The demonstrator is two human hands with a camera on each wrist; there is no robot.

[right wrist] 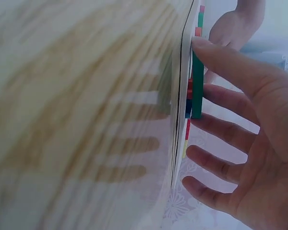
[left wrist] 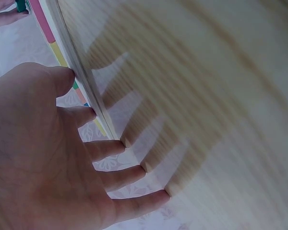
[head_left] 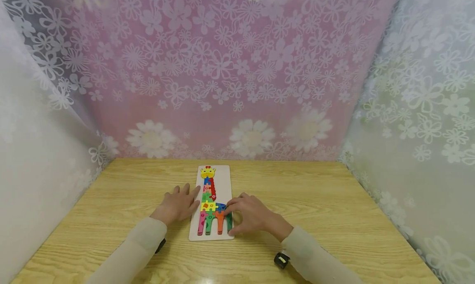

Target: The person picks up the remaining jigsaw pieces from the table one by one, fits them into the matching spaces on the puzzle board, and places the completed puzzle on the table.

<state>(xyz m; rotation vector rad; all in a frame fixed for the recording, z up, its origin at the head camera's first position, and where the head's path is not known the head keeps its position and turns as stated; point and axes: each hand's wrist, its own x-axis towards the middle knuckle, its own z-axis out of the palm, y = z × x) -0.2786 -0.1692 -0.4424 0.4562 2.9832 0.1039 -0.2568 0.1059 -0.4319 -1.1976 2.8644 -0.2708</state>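
Observation:
A giraffe jigsaw puzzle on a pale board (head_left: 222,181) lies on the table, its colourful pieces forming head, neck, body and legs. Along the board's right edge, my right hand (head_left: 250,213) pinches a dark green puzzle piece (head_left: 229,222) between thumb and fingers. In the right wrist view that green piece (right wrist: 197,91) sits higher than the neighbouring pieces, with the thumb at one end and fingertips at the other. With fingers spread, my left hand (head_left: 178,203) rests at the board's left edge; its thumb and index finger touch the board's side (left wrist: 81,72) in the left wrist view.
The wooden table (head_left: 297,185) extends around the board on all sides. Behind it hangs a pink flowered curtain (head_left: 222,69), with pale flowered cloth (head_left: 426,131) at the right and more cloth at the left.

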